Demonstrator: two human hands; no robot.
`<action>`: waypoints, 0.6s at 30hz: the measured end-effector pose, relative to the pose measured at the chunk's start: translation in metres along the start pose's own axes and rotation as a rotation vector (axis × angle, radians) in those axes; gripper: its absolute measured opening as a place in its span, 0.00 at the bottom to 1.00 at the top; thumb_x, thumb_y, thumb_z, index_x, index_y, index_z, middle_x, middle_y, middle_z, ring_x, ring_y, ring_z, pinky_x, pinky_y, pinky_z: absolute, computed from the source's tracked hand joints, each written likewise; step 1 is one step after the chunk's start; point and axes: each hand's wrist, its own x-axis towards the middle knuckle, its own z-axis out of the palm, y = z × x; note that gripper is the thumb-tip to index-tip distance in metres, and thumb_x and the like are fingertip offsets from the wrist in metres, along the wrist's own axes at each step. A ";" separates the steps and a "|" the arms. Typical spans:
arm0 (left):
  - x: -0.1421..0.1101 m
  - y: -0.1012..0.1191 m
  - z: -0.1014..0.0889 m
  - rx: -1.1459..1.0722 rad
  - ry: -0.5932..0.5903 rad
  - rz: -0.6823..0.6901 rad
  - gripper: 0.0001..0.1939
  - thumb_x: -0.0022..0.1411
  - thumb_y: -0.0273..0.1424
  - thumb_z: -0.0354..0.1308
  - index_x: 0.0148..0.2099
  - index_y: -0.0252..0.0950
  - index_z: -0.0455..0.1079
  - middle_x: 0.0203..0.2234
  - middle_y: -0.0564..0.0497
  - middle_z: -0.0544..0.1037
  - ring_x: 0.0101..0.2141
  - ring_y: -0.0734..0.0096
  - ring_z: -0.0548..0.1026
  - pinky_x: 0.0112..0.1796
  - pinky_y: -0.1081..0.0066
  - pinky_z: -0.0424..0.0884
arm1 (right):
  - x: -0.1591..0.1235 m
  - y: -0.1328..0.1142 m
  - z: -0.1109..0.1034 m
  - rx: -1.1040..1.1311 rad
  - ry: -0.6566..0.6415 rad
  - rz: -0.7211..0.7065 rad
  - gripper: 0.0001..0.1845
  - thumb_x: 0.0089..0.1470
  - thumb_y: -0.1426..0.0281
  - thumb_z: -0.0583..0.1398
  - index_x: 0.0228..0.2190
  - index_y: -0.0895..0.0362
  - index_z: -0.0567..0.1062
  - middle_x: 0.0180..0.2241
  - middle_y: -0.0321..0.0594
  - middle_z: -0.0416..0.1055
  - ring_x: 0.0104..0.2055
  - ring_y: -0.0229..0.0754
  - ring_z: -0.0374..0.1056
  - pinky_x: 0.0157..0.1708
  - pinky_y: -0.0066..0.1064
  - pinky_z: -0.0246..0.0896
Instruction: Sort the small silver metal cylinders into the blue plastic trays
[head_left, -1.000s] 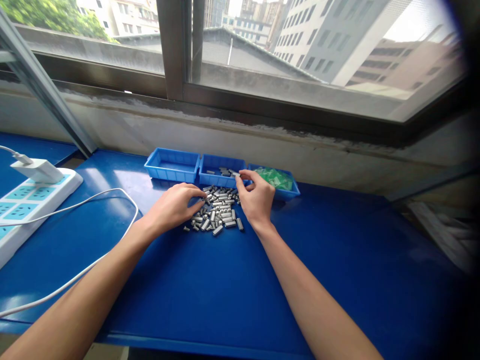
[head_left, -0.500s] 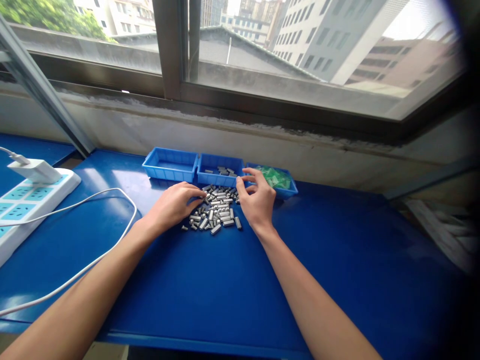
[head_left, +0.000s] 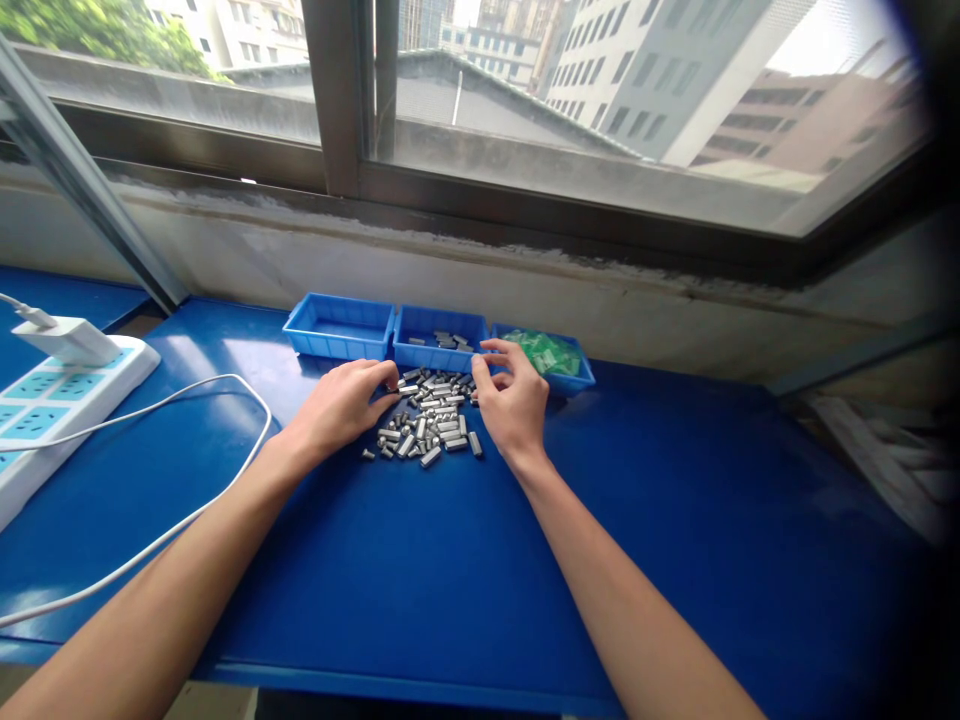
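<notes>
A loose pile of small metal hex standoffs and screws (head_left: 431, 418) lies on the blue table between my two hands. At the pile's upper left edge is my left hand (head_left: 349, 402), thumb and forefinger brought together; whatever small piece may be between the tips is too hidden to name. My right hand (head_left: 514, 400) hovers by the pile's right side, near the middle bin, with its fingers curved and apart and nothing visible in them. Behind the pile, the middle blue bin (head_left: 420, 357) holds several standoffs (head_left: 450, 341).
A blue bin (head_left: 337, 345) stands at the left of the row. In the right bin (head_left: 589, 377) are green-tinted plastic bags (head_left: 544, 350). A white power strip (head_left: 45, 420) with a charger and white cable (head_left: 262, 410) lies left. The window wall (head_left: 450, 265) bounds the back.
My left hand has drawn back slightly to the left from the pile, uncovering more pieces at its upper left. The right hand has stayed almost still.
</notes>
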 end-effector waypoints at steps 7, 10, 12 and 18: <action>0.000 -0.001 0.002 0.018 0.003 -0.031 0.13 0.64 0.32 0.55 0.50 0.39 0.72 0.38 0.48 0.80 0.37 0.62 0.78 0.40 0.66 0.72 | -0.002 0.000 0.000 0.001 -0.031 -0.013 0.14 0.58 0.60 0.58 0.43 0.54 0.75 0.36 0.40 0.78 0.22 0.37 0.69 0.29 0.30 0.67; -0.001 -0.001 0.002 0.025 0.001 -0.002 0.15 0.65 0.34 0.55 0.52 0.39 0.74 0.45 0.46 0.79 0.43 0.59 0.78 0.46 0.64 0.72 | -0.003 -0.001 0.000 0.016 -0.044 -0.018 0.14 0.58 0.60 0.58 0.43 0.54 0.75 0.36 0.39 0.77 0.22 0.36 0.69 0.28 0.30 0.67; -0.001 -0.001 0.002 0.031 -0.013 0.013 0.15 0.66 0.35 0.55 0.51 0.38 0.76 0.48 0.45 0.79 0.47 0.58 0.77 0.49 0.62 0.71 | -0.003 -0.001 0.001 0.025 -0.049 -0.021 0.14 0.58 0.61 0.58 0.43 0.54 0.75 0.36 0.39 0.77 0.22 0.36 0.69 0.28 0.29 0.67; 0.000 0.000 0.002 0.059 -0.028 -0.031 0.14 0.67 0.34 0.53 0.48 0.39 0.77 0.44 0.46 0.81 0.45 0.58 0.78 0.49 0.62 0.71 | -0.004 -0.001 0.001 0.038 -0.066 -0.017 0.14 0.58 0.60 0.58 0.43 0.54 0.75 0.36 0.40 0.77 0.22 0.37 0.69 0.28 0.29 0.67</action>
